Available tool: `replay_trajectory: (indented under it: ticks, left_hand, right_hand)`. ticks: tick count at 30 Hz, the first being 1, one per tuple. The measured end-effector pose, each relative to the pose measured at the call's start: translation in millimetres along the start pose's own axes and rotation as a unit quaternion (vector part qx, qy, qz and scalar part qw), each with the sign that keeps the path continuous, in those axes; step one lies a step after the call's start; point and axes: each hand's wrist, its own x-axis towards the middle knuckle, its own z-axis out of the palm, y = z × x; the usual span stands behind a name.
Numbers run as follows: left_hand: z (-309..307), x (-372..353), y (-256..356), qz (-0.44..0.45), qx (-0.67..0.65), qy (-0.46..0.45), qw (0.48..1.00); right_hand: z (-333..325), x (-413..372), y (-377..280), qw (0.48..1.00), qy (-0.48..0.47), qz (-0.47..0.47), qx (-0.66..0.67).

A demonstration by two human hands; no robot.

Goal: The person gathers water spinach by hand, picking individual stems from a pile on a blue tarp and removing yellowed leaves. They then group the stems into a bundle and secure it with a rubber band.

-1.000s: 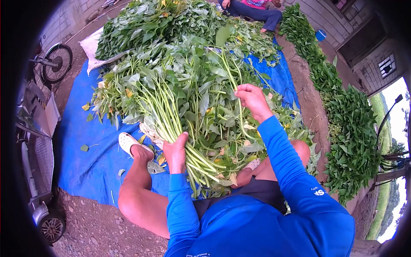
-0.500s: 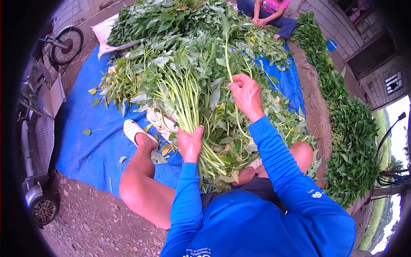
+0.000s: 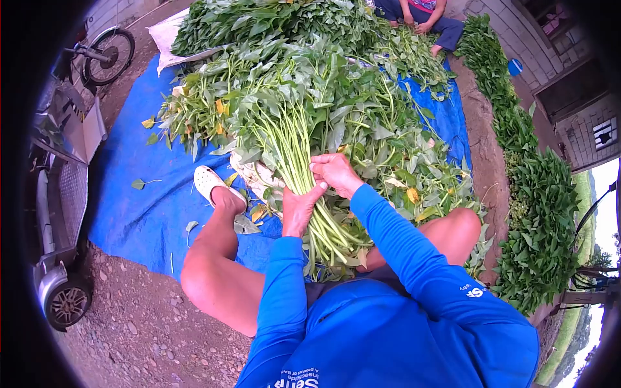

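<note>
A bundle of leafy green stalks [image 3: 291,145] is wrapped in my left hand [image 3: 299,208], its cut ends pointing down toward my lap. My right hand [image 3: 336,173] is at the bundle's right side, just above my left thumb, with fingers pressed together against the stalks. Whether it holds a single stalk of its own cannot be made out. Behind and to the right of the bundle lies a large heap of loose leafy stems [image 3: 369,110], with some yellow leaves in it.
A blue tarp [image 3: 149,213] lies under the heap. Another person [image 3: 424,19] sits at the top right. A long row of greens [image 3: 530,213] runs down the right. A motorcycle wheel [image 3: 110,57] and a metal sidecar [image 3: 65,187] stand left. My shoe [image 3: 208,183] rests on the tarp.
My right hand has come down and left to the bundle; the long single stalk it held up no longer shows apart. The view has shifted slightly.
</note>
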Motion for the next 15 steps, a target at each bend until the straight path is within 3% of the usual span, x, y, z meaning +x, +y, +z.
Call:
replay_trajectory:
  ticks: [3, 4, 6, 7, 10, 12, 14, 15]
  left_hand:
    - [-2, -1, -10, -0.021, 0.02, 0.003, 1.0]
    - [-7, -2, -10, -0.059, 0.029, 0.033, 0.997]
    - [-11, -4, -3, -0.025, -0.017, 0.069, 0.997]
    - [-9, -8, 12, -0.031, -0.035, 0.091, 0.995]
    - [-21, -4, 22, 0.036, 0.048, 0.143, 0.988]
    - [-31, -1, 24, 0.047, 0.033, 0.183, 0.981]
    - [-47, 2, 40, 0.072, 0.081, 0.188, 0.976]
    - [-48, -2, 57, 0.086, 0.115, 0.203, 0.969]
  right_hand:
    - [6, -10, 8, 1.0, -0.009, -0.008, -0.002]
    - [6, -17, 10, 0.99, 0.046, -0.094, -0.097]
    - [12, -44, 26, 0.914, 0.148, -0.252, -0.282]
    - [20, -61, 35, 0.957, 0.132, -0.204, -0.161]
    - [47, -82, 81, 0.963, 0.076, -0.228, -0.12]
    - [34, -49, 91, 0.992, 0.002, -0.125, -0.019]
    - [19, -20, 83, 0.988, 0.151, -0.025, 0.022]
    - [4, 12, 108, 0.977, 0.192, -0.056, -0.069]
